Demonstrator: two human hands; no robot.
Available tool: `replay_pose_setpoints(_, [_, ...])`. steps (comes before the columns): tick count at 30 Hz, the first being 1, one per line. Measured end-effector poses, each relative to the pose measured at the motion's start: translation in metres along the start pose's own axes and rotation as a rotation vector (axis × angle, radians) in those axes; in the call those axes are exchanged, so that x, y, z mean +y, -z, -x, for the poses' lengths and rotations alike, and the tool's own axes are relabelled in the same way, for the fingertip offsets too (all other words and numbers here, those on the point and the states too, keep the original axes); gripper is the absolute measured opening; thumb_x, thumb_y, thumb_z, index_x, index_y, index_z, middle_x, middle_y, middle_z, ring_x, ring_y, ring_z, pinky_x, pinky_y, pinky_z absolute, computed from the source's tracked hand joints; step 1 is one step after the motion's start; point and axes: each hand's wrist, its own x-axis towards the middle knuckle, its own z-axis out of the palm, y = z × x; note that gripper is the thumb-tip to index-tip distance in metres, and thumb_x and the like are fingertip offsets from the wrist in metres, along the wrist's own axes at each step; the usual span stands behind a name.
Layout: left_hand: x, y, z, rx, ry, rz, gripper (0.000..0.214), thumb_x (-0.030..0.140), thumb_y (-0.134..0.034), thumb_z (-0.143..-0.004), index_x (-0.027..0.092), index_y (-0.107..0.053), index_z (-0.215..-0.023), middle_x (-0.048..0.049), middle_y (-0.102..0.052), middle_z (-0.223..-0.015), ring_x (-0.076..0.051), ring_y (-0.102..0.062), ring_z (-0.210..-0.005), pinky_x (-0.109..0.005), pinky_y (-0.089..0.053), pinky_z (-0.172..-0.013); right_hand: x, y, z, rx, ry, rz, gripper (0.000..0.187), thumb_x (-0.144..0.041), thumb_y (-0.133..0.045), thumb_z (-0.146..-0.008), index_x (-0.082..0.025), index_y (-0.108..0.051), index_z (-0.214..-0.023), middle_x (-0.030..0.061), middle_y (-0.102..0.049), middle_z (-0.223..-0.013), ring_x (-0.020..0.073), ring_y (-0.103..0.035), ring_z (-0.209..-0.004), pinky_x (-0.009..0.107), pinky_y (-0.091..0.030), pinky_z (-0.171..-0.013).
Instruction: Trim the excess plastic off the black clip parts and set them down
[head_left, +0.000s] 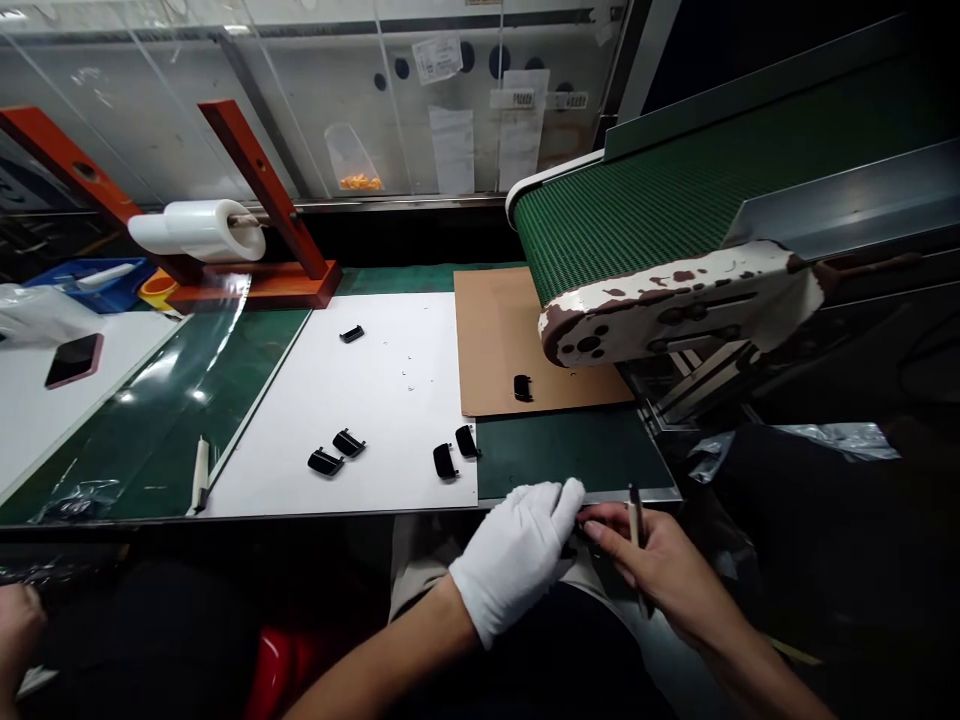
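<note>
Small dark piece, mostly hidden, between hands, just off table's front edge, near right corner. Left hand, white glove on, fingers curled, seems to grip piece. Right hand, bare, grips pen-like stick, fingertips close to piece. Piece could fall if glove slips: no table under it. Stick could scratch piece if hand turns. Two black parts near white sheet's front right corner: glove could bump them.
</note>
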Motion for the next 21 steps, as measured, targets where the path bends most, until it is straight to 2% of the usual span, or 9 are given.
replay_pose_setpoints(3, [0.002, -0.012, 0.010, 0.036, 0.019, 0.017, 0.062, 0.024, -0.066, -0.081, 0.008, -0.033, -0.131, -0.0185, -0.063, -0.113, -0.030, -0.063, -0.102, -0.043, -0.053, -0.088, 0.002, -0.003, 0.001, -0.055, -0.064, -0.040, 0.038, -0.046, -0.071, -0.072, -0.013, -0.071, -0.090, -0.0021, -0.055, -0.056, 0.0049, -0.031, -0.043, 0.021, -0.021, -0.043])
replay_pose_setpoints(7, [-0.004, -0.026, 0.028, 0.298, -0.074, 0.153, 0.054, 0.032, -0.055, -0.090, 0.011, -0.030, -0.134, -0.0177, -0.062, -0.119, -0.026, -0.061, -0.112, -0.040, -0.050, -0.097, 0.008, -0.007, 0.008, -0.080, -0.185, -0.223, 0.047, -0.051, -0.074, -0.068, -0.010, -0.068, -0.090, 0.0030, -0.062, -0.063, 0.0008, -0.025, -0.041, 0.021, -0.014, -0.044])
replay_pose_setpoints(9, [-0.006, -0.025, 0.037, 0.370, -0.099, 0.196, 0.055, 0.036, -0.053, -0.091, 0.012, -0.030, -0.135, -0.0164, -0.064, -0.117, -0.025, -0.061, -0.112, -0.038, -0.049, -0.099, 0.012, -0.014, 0.011, -0.144, -0.207, -0.338, 0.046, -0.051, -0.077, -0.066, -0.012, -0.066, -0.088, 0.0010, -0.061, -0.060, -0.0008, -0.022, -0.039, 0.020, -0.011, -0.043])
replay_pose_setpoints(12, [-0.003, -0.010, 0.043, 0.400, -0.136, 0.262, 0.058, 0.042, -0.055, -0.089, 0.013, -0.032, -0.134, -0.0139, -0.066, -0.114, -0.022, -0.062, -0.112, -0.034, -0.045, -0.104, 0.020, -0.029, 0.010, -0.302, -0.215, -0.451, 0.050, -0.058, -0.080, -0.057, -0.015, -0.061, -0.075, -0.0041, -0.053, -0.054, -0.0025, -0.018, -0.035, 0.019, -0.010, -0.038])
replay_pose_setpoints(15, [0.001, 0.008, 0.044, 0.382, -0.299, 0.328, 0.057, 0.042, -0.054, -0.090, 0.014, -0.032, -0.134, -0.0125, -0.066, -0.115, -0.019, -0.061, -0.112, -0.033, -0.038, -0.110, 0.027, -0.037, 0.004, -0.374, -0.208, -0.424, 0.059, -0.066, -0.081, -0.037, -0.017, -0.052, -0.057, -0.0093, -0.038, -0.041, -0.0018, -0.015, -0.029, 0.019, -0.012, -0.032])
replay_pose_setpoints(17, [0.002, 0.014, 0.043, 0.361, -0.317, 0.324, 0.055, 0.039, -0.055, -0.090, 0.014, -0.033, -0.133, -0.0127, -0.064, -0.118, -0.019, -0.060, -0.114, -0.034, -0.037, -0.111, 0.029, -0.035, -0.001, -0.349, -0.181, -0.374, 0.060, -0.069, -0.079, -0.036, -0.018, -0.051, -0.054, -0.0099, -0.035, -0.037, -0.0005, -0.016, -0.027, 0.019, -0.013, -0.031])
replay_pose_setpoints(19, [0.000, 0.010, 0.038, 0.232, -0.145, 0.284, 0.049, 0.034, -0.060, -0.087, 0.016, -0.040, -0.128, -0.0112, -0.063, -0.120, -0.021, -0.059, -0.114, -0.035, -0.042, -0.106, 0.026, -0.032, -0.004, -0.254, -0.138, -0.298, 0.055, -0.067, -0.076, -0.048, -0.016, -0.058, -0.062, -0.0059, -0.046, -0.042, 0.0003, -0.019, -0.028, 0.019, -0.013, -0.032])
replay_pose_setpoints(21, [-0.001, -0.002, 0.030, 0.031, 0.070, 0.234, 0.037, 0.024, -0.063, -0.083, 0.018, -0.051, -0.117, -0.0095, -0.065, -0.115, -0.023, -0.061, -0.110, -0.037, -0.048, -0.099, 0.021, -0.032, 0.000, -0.110, -0.087, -0.201, 0.045, -0.058, -0.073, -0.063, -0.016, -0.066, -0.075, -0.0002, -0.059, -0.052, 0.0030, -0.030, -0.031, 0.019, -0.018, -0.034])
